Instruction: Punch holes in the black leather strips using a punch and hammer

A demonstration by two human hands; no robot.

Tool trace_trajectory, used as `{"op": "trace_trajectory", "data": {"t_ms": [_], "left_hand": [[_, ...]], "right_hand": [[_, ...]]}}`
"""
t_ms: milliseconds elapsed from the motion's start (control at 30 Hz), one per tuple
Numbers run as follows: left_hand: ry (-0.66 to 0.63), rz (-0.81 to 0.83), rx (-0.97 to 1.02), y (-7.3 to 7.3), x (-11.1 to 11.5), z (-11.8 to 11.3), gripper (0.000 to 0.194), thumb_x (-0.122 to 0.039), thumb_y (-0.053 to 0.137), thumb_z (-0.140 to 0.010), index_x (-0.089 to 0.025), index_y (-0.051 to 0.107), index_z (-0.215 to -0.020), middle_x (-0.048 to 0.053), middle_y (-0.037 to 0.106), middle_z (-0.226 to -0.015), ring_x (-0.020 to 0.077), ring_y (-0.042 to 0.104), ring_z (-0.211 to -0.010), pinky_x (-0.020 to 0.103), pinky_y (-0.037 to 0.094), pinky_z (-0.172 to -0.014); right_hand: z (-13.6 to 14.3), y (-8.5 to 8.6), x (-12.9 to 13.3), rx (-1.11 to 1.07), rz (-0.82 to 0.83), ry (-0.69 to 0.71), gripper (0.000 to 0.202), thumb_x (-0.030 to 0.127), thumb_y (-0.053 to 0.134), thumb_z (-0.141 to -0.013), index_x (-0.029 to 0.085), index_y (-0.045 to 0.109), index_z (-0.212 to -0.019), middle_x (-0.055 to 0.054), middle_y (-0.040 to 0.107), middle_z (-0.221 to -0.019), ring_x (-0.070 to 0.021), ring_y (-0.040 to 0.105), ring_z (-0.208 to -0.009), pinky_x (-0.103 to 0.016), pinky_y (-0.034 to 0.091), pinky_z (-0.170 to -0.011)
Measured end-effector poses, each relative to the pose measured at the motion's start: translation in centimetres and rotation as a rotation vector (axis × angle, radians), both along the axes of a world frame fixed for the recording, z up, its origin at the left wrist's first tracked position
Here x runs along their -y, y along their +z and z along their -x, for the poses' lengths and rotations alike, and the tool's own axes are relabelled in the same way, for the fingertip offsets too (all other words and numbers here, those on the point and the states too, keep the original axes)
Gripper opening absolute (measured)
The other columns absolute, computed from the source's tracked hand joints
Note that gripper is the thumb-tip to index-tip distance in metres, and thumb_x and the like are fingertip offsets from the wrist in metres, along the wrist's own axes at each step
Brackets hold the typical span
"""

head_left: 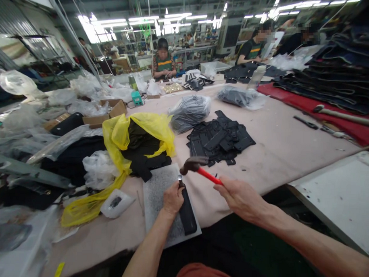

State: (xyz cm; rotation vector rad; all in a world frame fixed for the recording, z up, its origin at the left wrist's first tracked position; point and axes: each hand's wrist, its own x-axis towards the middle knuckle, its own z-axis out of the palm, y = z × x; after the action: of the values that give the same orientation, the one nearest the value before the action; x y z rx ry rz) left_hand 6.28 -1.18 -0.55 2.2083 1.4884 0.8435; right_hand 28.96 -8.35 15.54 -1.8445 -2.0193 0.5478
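Note:
My right hand (235, 193) is wrapped round the red handle of a claw hammer (193, 165). The dark hammer head hangs just above and right of a short metal punch (180, 180). That punch stands upright in the closed fingers of my left hand (173, 198). Under it lies a flat black strap-like piece (188, 215), and its lower end at the piece is hidden by my fingers. The piece rests on a speckled grey-white board (157, 184) at the table's near edge.
Beyond the board lies a heap of black pieces (219, 137). A yellow bag (117, 132) with dark pieces stands to the left, near a foam block (115, 203). Stacked dark fabric (330, 72) and another hammer (344, 113) lie at right. Several people sit farther back.

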Motion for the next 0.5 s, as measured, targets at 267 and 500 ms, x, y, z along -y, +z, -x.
{"op": "trace_trajectory", "data": {"t_ms": [267,500], "left_hand": [[-0.010,0.022,0.062,0.0,-0.1,0.1,0.011,-0.016,0.053,-0.085,-0.020,0.063,-0.091,0.005,0.072,-0.084,0.0203,0.069,-0.079,0.029,0.052,-0.072],[-0.016,0.051,0.111,-0.3,-0.1,0.2,0.017,-0.019,0.051,-0.087,-0.019,0.064,-0.097,0.007,0.072,-0.090,0.0217,0.069,-0.086,0.033,0.053,-0.080]], "right_hand": [[-2.0,-11.2,-1.9,-0.198,0.327,-0.352,0.027,0.034,0.039,-0.091,0.017,0.055,-0.077,-0.002,0.054,-0.063,-0.0131,0.049,-0.053,-0.026,0.036,-0.054],[4.4,-12.2,-1.3,0.007,-0.082,-0.102,0.039,0.033,0.057,-0.086,0.019,0.052,-0.123,-0.013,0.054,-0.121,-0.0268,0.049,-0.110,-0.039,0.038,-0.091]]}}
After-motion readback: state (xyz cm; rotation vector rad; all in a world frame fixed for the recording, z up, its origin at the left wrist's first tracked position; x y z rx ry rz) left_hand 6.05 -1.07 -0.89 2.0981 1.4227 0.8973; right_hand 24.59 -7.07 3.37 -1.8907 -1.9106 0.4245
